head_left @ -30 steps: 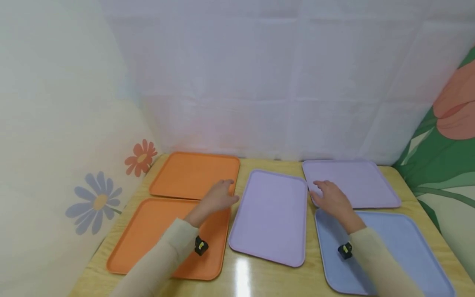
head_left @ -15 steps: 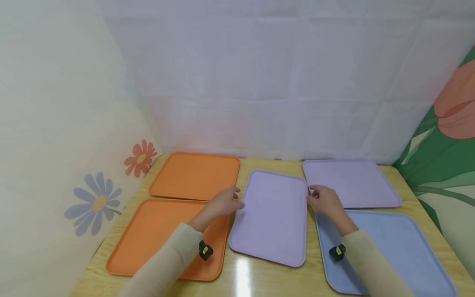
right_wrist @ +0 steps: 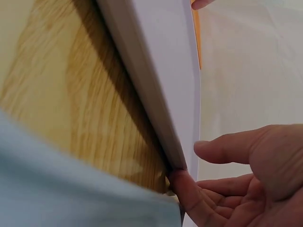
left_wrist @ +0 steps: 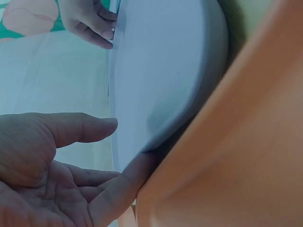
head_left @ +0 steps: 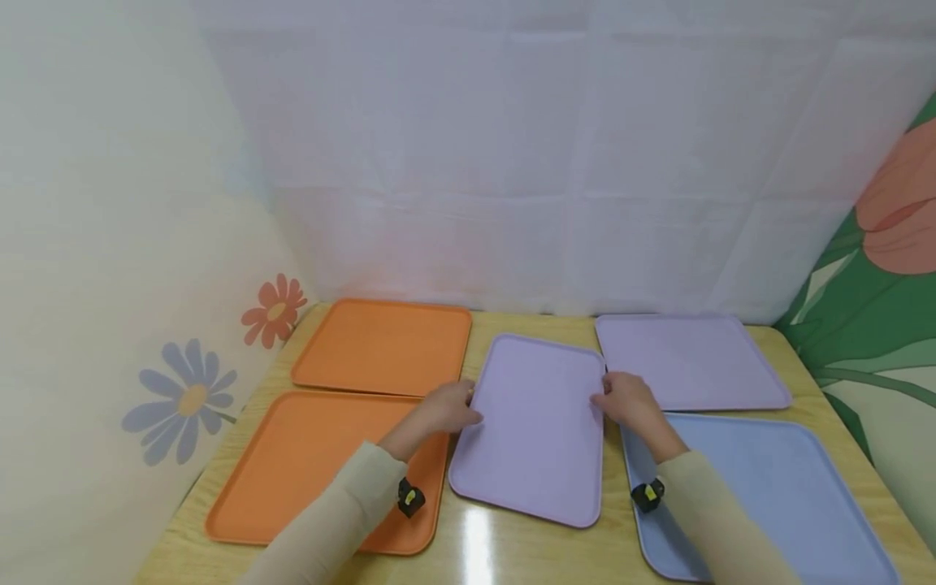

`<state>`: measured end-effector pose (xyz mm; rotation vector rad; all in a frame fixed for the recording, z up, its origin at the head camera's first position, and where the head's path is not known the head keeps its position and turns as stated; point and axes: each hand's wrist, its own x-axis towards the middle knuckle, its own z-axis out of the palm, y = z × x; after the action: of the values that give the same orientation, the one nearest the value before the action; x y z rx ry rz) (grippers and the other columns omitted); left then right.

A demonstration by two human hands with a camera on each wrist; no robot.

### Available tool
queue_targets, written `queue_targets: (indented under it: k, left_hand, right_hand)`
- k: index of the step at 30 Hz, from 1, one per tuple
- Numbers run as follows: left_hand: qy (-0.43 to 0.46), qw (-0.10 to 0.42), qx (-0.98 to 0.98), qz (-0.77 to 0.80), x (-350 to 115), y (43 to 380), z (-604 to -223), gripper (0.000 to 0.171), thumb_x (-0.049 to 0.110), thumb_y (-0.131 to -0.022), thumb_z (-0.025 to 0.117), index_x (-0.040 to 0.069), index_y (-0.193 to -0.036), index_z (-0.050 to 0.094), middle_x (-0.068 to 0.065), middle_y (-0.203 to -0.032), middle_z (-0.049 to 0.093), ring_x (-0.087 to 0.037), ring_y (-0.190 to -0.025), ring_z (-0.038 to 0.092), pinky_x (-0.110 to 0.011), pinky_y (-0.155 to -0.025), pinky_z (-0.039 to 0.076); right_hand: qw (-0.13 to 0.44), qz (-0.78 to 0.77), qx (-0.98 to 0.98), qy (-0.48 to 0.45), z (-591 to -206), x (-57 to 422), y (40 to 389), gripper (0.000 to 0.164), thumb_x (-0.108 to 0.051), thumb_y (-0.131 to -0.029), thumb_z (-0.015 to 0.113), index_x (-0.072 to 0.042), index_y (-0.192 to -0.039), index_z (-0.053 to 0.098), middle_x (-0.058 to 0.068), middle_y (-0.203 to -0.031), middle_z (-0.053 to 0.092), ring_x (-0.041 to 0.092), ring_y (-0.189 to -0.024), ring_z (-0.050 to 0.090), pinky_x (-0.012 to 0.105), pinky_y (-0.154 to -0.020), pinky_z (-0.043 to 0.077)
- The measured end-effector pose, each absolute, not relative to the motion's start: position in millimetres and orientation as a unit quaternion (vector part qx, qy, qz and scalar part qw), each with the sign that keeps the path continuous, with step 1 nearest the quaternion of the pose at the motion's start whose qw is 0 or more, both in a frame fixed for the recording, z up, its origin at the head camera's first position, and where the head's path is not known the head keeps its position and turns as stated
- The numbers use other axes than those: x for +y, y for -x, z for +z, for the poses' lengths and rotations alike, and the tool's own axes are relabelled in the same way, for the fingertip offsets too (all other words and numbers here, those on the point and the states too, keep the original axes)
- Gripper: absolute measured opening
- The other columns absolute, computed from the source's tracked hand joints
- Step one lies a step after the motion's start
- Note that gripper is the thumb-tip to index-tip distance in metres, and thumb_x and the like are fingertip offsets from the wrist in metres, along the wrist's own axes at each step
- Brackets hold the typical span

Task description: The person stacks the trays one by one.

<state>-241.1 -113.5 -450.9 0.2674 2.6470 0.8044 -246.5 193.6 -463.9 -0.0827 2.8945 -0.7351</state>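
A lilac tray (head_left: 537,431) lies lengthwise on the wooden table between both hands. At its left long side, my left hand (head_left: 449,408) has its thumb over the rim; in the left wrist view, a finger (left_wrist: 135,172) tucks against the rim's underside. The right hand (head_left: 632,402) grips the opposite rim, its thumb above the tray. A finger (right_wrist: 187,191) touches the outer bottom of that rim in the right wrist view. Whether either thumb presses on the tray I cannot tell.
Two orange trays (head_left: 387,341) lie at the left, one behind the other. A second lilac tray (head_left: 687,357) sits back right, and a blue tray (head_left: 760,487) in front of it. White cloth (head_left: 468,162) hangs behind the table (head_left: 534,548).
Both hands have come inward and down, from over the neighbouring trays to the long sides of the middle lilac tray. The trays themselves appear unmoved.
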Motion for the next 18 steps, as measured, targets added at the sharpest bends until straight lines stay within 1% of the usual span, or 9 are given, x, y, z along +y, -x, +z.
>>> queue_targets:
  k: [2,4,6,8,10,11,14,16,18]
  left_hand:
    - [-0.1,0.177,0.94,0.274,-113,241,-452,0.036,0.01,-0.089,0.072,-0.006,-0.119,0.061,-0.015,-0.101,0.068,-0.021,-0.076,0.064,-0.033,-0.064,0.057]
    - [-0.106,0.173,0.943,0.265,-113,241,-453,0.024,0.007,-0.088,0.071,-0.004,-0.107,0.062,-0.012,-0.091,0.066,-0.02,-0.071,0.062,-0.032,-0.061,0.055]
    - [-0.109,0.175,0.941,0.268,-112,240,-455,0.019,0.003,-0.087,0.07,-0.004,-0.102,0.062,-0.01,-0.087,0.064,-0.02,-0.069,0.061,-0.032,-0.059,0.054]
    - [-0.106,0.179,0.939,0.275,-110,240,-458,0.022,-0.001,-0.086,0.069,-0.005,-0.106,0.062,-0.011,-0.089,0.064,-0.021,-0.072,0.062,-0.032,-0.061,0.055]
    - [-0.101,0.181,0.937,0.28,-108,239,-460,0.031,-0.005,-0.084,0.069,-0.007,-0.113,0.06,-0.014,-0.096,0.066,-0.023,-0.079,0.062,-0.035,-0.067,0.057]
    - [-0.097,0.182,0.937,0.283,-107,238,-461,0.036,-0.006,-0.083,0.069,-0.008,-0.118,0.059,-0.016,-0.1,0.066,-0.024,-0.082,0.062,-0.037,-0.07,0.058]
    - [-0.085,0.177,0.94,0.28,-105,237,-463,0.047,-0.008,-0.082,0.07,-0.011,-0.126,0.054,-0.02,-0.112,0.064,-0.027,-0.093,0.061,-0.041,-0.08,0.057]
    - [-0.079,0.174,0.941,0.281,-105,237,-464,0.051,-0.008,-0.081,0.071,-0.011,-0.128,0.052,-0.022,-0.115,0.063,-0.028,-0.096,0.06,-0.042,-0.083,0.057]
    - [-0.076,0.173,0.94,0.284,-105,238,-465,0.052,-0.009,-0.08,0.071,-0.011,-0.129,0.052,-0.022,-0.115,0.062,-0.028,-0.097,0.059,-0.042,-0.084,0.057]
  right_hand:
    - [0.077,-0.237,0.968,0.033,-464,192,249,0.02,-0.017,-0.091,0.067,-0.005,-0.08,0.056,0.01,-0.079,0.059,0.026,-0.074,0.055,0.037,-0.064,0.048]
    - [0.078,-0.233,0.969,0.034,-464,191,252,0.017,-0.016,-0.09,0.066,-0.004,-0.082,0.057,0.012,-0.081,0.06,0.028,-0.076,0.056,0.039,-0.067,0.05]
    - [0.083,-0.235,0.968,0.028,-464,189,255,0.013,-0.014,-0.091,0.065,-0.001,-0.089,0.061,0.014,-0.086,0.063,0.029,-0.079,0.057,0.042,-0.071,0.052]
    - [0.087,-0.232,0.969,0.023,-465,189,259,0.017,-0.011,-0.09,0.064,0.003,-0.099,0.064,0.017,-0.093,0.065,0.031,-0.084,0.059,0.045,-0.076,0.054]
    - [0.09,-0.23,0.969,0.019,-465,188,262,0.027,-0.01,-0.09,0.063,0.007,-0.111,0.064,0.021,-0.102,0.066,0.033,-0.092,0.061,0.048,-0.083,0.054]
    - [0.093,-0.232,0.968,0.017,-465,188,263,0.033,-0.009,-0.091,0.062,0.009,-0.118,0.063,0.024,-0.107,0.066,0.035,-0.096,0.062,0.05,-0.087,0.054]
    - [0.1,-0.235,0.967,0.013,-465,188,266,0.044,-0.008,-0.091,0.061,0.011,-0.131,0.057,0.028,-0.12,0.064,0.039,-0.108,0.061,0.053,-0.096,0.051]
    - [0.107,-0.241,0.965,0.009,-465,188,267,0.049,-0.009,-0.092,0.061,0.011,-0.136,0.053,0.029,-0.125,0.062,0.041,-0.113,0.059,0.054,-0.099,0.05]
    - [0.112,-0.247,0.962,0.008,-466,188,267,0.05,-0.01,-0.094,0.06,0.011,-0.139,0.051,0.029,-0.129,0.06,0.042,-0.117,0.058,0.054,-0.102,0.049]
